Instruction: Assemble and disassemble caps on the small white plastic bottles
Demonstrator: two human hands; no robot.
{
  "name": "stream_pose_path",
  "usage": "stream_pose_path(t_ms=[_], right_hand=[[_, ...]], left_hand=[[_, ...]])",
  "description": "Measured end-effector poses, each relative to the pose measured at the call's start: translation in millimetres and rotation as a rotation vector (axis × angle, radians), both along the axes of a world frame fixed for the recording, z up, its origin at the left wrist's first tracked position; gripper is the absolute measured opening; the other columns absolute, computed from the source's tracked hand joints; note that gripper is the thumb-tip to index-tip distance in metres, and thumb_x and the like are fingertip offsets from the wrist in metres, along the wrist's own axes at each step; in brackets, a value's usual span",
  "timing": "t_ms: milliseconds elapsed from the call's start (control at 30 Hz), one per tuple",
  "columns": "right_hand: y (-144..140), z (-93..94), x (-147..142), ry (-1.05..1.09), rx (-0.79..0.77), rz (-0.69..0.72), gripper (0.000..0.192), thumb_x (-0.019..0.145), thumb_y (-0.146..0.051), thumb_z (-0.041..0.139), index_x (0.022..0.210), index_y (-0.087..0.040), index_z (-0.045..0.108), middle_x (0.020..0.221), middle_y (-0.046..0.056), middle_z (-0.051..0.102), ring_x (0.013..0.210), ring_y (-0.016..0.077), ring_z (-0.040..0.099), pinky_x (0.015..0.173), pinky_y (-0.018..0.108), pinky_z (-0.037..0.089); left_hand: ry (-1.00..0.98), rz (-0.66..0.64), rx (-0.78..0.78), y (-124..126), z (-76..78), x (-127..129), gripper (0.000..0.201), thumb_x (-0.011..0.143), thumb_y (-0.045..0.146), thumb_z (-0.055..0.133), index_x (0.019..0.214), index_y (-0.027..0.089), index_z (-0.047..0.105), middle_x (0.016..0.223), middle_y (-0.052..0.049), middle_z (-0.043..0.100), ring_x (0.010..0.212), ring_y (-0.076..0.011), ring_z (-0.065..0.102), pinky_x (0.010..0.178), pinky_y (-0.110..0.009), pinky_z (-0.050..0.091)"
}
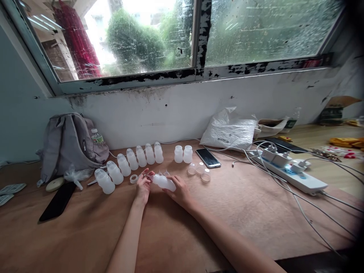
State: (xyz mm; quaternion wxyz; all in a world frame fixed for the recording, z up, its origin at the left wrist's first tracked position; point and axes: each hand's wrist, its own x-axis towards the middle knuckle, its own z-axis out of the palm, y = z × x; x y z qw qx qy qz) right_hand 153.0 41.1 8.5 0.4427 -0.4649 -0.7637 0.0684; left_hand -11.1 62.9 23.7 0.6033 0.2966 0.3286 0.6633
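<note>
My right hand (179, 189) is wrapped round a frosted white baby bottle (165, 182), tilted nearly flat with its neck to the left. At that neck, my left hand (144, 185) has its fingers pinched together; what is between them is too small to make out. Just behind the bottle lie small clear teats (166, 173), partly hidden by it. A white collar ring (133, 178) rests left of my left hand. Several capped baby bottles (124, 165) stand in a curved row beyond. Two uncapped bottles (178, 154) stand upright farther right, with several clear caps (205, 176) nearer me.
A phone (208, 157) lies right of the uncapped bottles. A white power strip (292, 172) with plugs and trailing cables crosses the right side. A silver plastic bag (230, 131) sits against the wall. To the left are a grey backpack (69, 146) and a black phone (58, 201).
</note>
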Motion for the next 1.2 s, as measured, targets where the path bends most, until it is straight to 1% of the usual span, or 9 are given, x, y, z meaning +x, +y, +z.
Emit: stream_pose_path(t_ms=[200, 333, 400, 467, 567, 700, 800, 967, 1200], right_hand=[[-5, 8.3, -1, 0.209, -0.127, 0.052, 0.032, 0.066, -0.035, 0.063, 0.095, -0.021, 0.057, 0.091, 0.006, 0.059, 0.085, 0.0214, 0.054, 0.074, 0.033, 0.043], [-9, 19.1, 2, 0.582, -0.686, 0.293, 0.035, 0.071, -0.051, 0.051, 0.079, -0.017, 0.057, 0.065, 0.003, 0.059, 0.056, 0.0154, 0.053, 0.049, 0.025, 0.041], [-10, 24.4, 6, 0.739, -1.029, 0.505, 0.047, 0.075, -0.057, 0.039, 0.082, -0.013, 0.056, 0.057, 0.003, 0.056, 0.043, 0.0127, 0.048, 0.038, 0.022, 0.034], [-11, 28.7, 8, 0.809, -1.220, 0.655, 0.056, 0.077, -0.060, 0.031, 0.085, -0.010, 0.056, 0.054, 0.004, 0.055, 0.037, 0.0111, 0.045, 0.034, 0.022, 0.030], [-15, 30.6, 4, 0.766, -1.134, 0.586, 0.057, 0.077, -0.061, 0.030, 0.086, -0.011, 0.055, 0.060, 0.005, 0.056, 0.042, 0.0124, 0.048, 0.037, 0.023, 0.033], [-23, 22.6, -9, 0.329, -0.473, 0.140, 0.035, 0.070, -0.047, 0.053, 0.087, -0.017, 0.054, 0.081, 0.007, 0.059, 0.071, 0.0205, 0.055, 0.058, 0.029, 0.042], [-31, 17.7, -16, 0.038, -0.128, 0.008, 0.028, 0.067, -0.035, 0.058, 0.089, -0.018, 0.053, 0.087, 0.009, 0.059, 0.080, 0.0230, 0.053, 0.068, 0.032, 0.040], [-34, 27.6, -18, 0.126, -0.385, 0.083, 0.024, 0.068, -0.040, 0.059, 0.071, -0.019, 0.048, 0.064, -0.001, 0.053, 0.058, 0.0144, 0.049, 0.053, 0.024, 0.036], [-24, 30.0, -12, 0.445, -0.728, 0.200, 0.028, 0.062, -0.038, 0.064, 0.059, -0.016, 0.046, 0.058, -0.004, 0.047, 0.056, 0.0111, 0.044, 0.048, 0.021, 0.033]], left_hand=[[0.129, -0.113, 0.012, -6, 0.5, 5, 0.048, 0.063, 0.024, 0.068, 0.108, 0.021, 0.053, 0.083, -0.001, 0.060, 0.069, -0.0096, 0.057, 0.062, -0.020, 0.039], [0.079, -0.272, 0.124, -13, 5.6, 7, 0.058, 0.061, 0.021, 0.071, 0.115, 0.021, 0.049, 0.085, -0.003, 0.062, 0.076, -0.0142, 0.058, 0.069, -0.024, 0.042], [0.043, -0.338, 0.130, -16, 8.8, 7, 0.059, 0.060, 0.022, 0.071, 0.116, 0.020, 0.049, 0.091, -0.005, 0.063, 0.083, -0.0180, 0.058, 0.073, -0.027, 0.043], [0.016, -0.362, 0.134, -19, 11.2, 7, 0.060, 0.060, 0.022, 0.071, 0.116, 0.020, 0.050, 0.096, -0.006, 0.062, 0.087, -0.0201, 0.058, 0.077, -0.029, 0.043], [-0.056, -0.356, 0.141, -20, 13.1, 10, 0.056, 0.065, 0.024, 0.067, 0.117, 0.022, 0.048, 0.104, -0.006, 0.060, 0.095, -0.0206, 0.056, 0.083, -0.031, 0.042], [-0.084, -0.321, 0.051, -21, 11.1, 18, 0.051, 0.069, 0.040, 0.063, 0.113, 0.019, 0.049, 0.106, -0.010, 0.059, 0.098, -0.0231, 0.055, 0.082, -0.034, 0.042], [0.003, -0.136, -0.020, -22, 6.5, 26, 0.049, 0.065, 0.036, 0.066, 0.107, 0.017, 0.050, 0.087, -0.007, 0.063, 0.085, -0.0216, 0.060, 0.073, -0.032, 0.044], [0.047, 0.070, -0.080, -27, -0.4, 34, 0.021, 0.059, 0.019, 0.063, 0.078, 0.017, 0.055, 0.061, 0.002, 0.058, 0.063, -0.0162, 0.060, 0.060, -0.026, 0.043], [0.108, 0.113, -0.009, -28, -2.3, 36, 0.010, 0.059, 0.018, 0.057, 0.052, 0.018, 0.049, 0.060, 0.002, 0.055, 0.077, -0.0200, 0.061, 0.068, -0.027, 0.043]])
